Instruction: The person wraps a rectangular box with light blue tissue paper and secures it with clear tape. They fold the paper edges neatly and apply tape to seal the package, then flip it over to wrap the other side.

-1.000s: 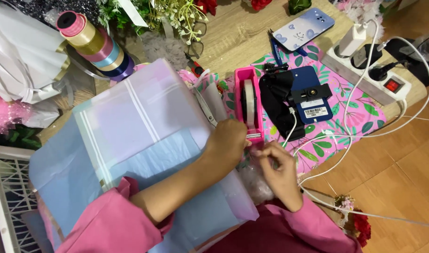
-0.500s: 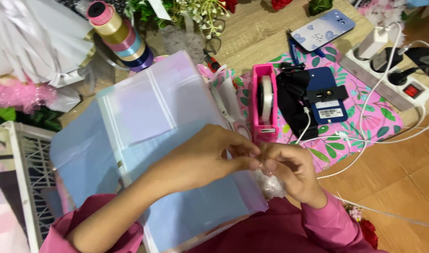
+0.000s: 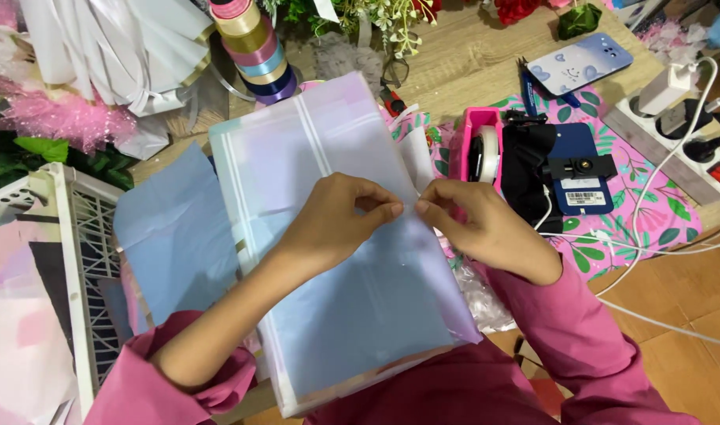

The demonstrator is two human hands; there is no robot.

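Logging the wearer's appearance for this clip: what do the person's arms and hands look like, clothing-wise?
Both arms wear pink long sleeves, bunched at the left forearm and reaching the right wrist. The left hand and right hand are bare: no gloves, rings or watch visible.

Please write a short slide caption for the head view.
Both hands, left and right, pinch the translucent pastel wrapping sheet beside a pink tape dispenser.

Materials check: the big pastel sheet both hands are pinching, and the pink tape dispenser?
Pastel sheet: looks like thin translucent plastic film or waxed wrapping paper with a soft sheen; the blue layer beneath shows through. Left hand and right hand pinch its edge. Tape dispenser: probably moulded hard plastic, uniform glossy pink.
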